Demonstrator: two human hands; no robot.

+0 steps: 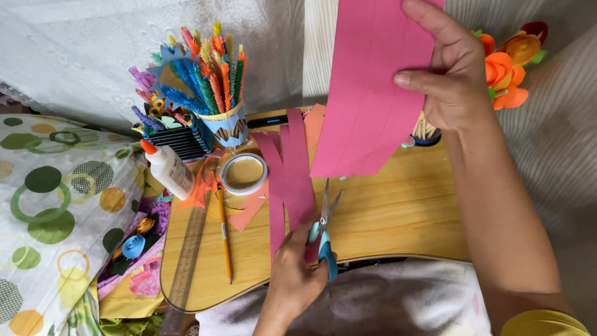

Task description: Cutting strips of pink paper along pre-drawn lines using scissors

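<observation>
The wooden worktop (398, 205) carries cut strips. Above its far edge, the right hand (451, 74) pinches a pink paper sheet (367, 93), long axis running away. Near the front edge, the left hand (298, 267) grips blue-handled scissors (324, 227), blades parted, pointing toward the sheet.

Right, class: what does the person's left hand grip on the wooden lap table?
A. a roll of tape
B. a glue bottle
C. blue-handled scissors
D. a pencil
C: the left hand closes around the blue-handled scissors, blades open over the wooden lap table, beside the cut pink paper strips.
</observation>
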